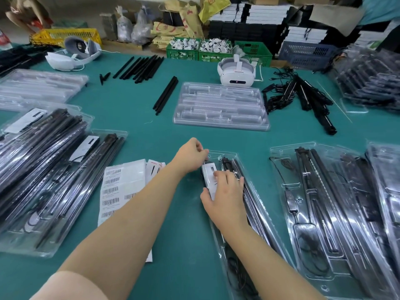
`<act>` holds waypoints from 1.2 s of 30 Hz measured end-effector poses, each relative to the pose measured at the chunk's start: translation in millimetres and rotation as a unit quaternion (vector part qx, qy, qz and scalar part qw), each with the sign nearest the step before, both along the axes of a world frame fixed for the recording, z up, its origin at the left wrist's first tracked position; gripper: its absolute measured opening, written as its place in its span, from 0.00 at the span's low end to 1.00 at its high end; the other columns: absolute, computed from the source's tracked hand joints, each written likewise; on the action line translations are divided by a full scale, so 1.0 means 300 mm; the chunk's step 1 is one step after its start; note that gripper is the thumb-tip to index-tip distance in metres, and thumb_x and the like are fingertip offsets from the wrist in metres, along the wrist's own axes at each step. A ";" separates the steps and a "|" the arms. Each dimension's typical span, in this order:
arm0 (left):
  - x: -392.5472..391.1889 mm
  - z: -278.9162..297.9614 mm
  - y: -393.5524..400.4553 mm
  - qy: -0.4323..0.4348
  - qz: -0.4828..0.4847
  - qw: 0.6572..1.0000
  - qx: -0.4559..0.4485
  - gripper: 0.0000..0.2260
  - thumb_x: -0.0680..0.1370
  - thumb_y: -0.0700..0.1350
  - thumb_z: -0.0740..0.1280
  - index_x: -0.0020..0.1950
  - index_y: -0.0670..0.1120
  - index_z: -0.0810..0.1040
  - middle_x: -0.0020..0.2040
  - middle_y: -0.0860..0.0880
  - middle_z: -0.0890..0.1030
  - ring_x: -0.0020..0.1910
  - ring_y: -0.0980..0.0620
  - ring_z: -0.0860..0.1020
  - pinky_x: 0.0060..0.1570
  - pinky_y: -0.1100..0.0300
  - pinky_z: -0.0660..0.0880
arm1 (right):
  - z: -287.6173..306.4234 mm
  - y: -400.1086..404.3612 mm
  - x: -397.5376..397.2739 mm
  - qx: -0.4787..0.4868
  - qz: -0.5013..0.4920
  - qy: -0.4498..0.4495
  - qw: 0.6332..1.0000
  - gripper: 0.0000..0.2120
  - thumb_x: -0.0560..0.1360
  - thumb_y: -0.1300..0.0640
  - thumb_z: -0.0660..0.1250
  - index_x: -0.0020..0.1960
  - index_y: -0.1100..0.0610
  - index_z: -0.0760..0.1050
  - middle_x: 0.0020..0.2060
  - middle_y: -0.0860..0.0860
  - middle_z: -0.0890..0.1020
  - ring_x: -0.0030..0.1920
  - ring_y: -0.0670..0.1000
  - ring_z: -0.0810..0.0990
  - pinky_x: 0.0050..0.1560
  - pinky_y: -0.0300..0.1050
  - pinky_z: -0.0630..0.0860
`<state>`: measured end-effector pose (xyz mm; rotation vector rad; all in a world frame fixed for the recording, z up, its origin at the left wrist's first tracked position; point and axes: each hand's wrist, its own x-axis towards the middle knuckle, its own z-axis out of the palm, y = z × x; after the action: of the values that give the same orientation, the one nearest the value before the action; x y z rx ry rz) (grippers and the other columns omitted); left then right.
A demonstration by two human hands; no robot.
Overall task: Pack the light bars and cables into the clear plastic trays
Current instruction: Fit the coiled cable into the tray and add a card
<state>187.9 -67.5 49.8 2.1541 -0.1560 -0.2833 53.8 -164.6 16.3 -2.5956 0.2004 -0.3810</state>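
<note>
A clear plastic tray [255, 204] holding black light bars [234, 167] and a cable lies in front of me on the green table. A white paper leaflet [211, 174] lies on its left side. My left hand [191, 155] pinches the tray's far left corner. My right hand [225, 193] rests on the leaflet, fingers curled over it and thumb at the tray's left edge. An empty stack of clear trays [220, 106] sits farther back at centre. Loose black bars [165, 95] lie left of that stack, and bars with cables [303, 98] lie right of it.
Packed trays are stacked at the left [49, 169] and right [337, 208]. Barcode label sheets [121, 187] lie beside my left forearm. Two white headsets [237, 72] [73, 55], green crates [216, 50] and boxes line the table's far side.
</note>
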 end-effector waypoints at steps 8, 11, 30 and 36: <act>-0.001 -0.003 0.001 0.006 -0.012 0.998 0.059 0.06 0.79 0.46 0.63 0.47 0.49 0.66 0.45 0.53 0.86 0.40 0.51 0.75 0.38 0.56 0.70 | -0.011 -0.004 0.003 -0.013 0.003 -0.001 1.000 0.14 0.75 0.52 0.68 0.57 0.59 0.77 0.54 0.53 0.76 0.58 0.57 0.74 0.74 0.65 0.57; 0.003 -0.009 0.000 0.000 -0.001 0.997 0.071 0.09 0.77 0.47 0.67 0.47 0.49 0.67 0.44 0.48 0.85 0.34 0.49 0.76 0.40 0.53 0.76 | -0.016 -0.006 0.002 -0.020 0.004 0.003 1.000 0.16 0.76 0.51 0.68 0.58 0.59 0.78 0.58 0.54 0.77 0.63 0.57 0.73 0.77 0.63 0.52; 0.024 0.067 -0.021 -0.033 -0.050 0.946 0.318 0.10 0.76 0.46 0.73 0.53 0.43 0.83 0.51 0.45 0.83 0.46 0.45 0.79 0.43 0.54 0.77 | -0.016 -0.001 0.000 -0.089 0.007 0.025 0.996 0.15 0.81 0.49 0.62 0.57 0.58 0.80 0.60 0.56 0.77 0.69 0.59 0.71 0.77 0.65 0.53; 0.016 0.027 -0.046 -0.057 -0.018 0.943 0.327 0.12 0.78 0.40 0.68 0.37 0.42 0.69 0.44 0.45 0.68 0.39 0.47 0.70 0.36 0.56 0.69 | -0.011 0.001 0.000 -0.097 0.011 0.047 0.994 0.17 0.81 0.46 0.60 0.60 0.57 0.77 0.63 0.54 0.76 0.73 0.56 0.67 0.78 0.62 0.50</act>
<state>192.5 -81.4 57.8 2.8339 -0.1844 -0.2527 53.8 -164.2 12.9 -2.8073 0.1749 -0.2837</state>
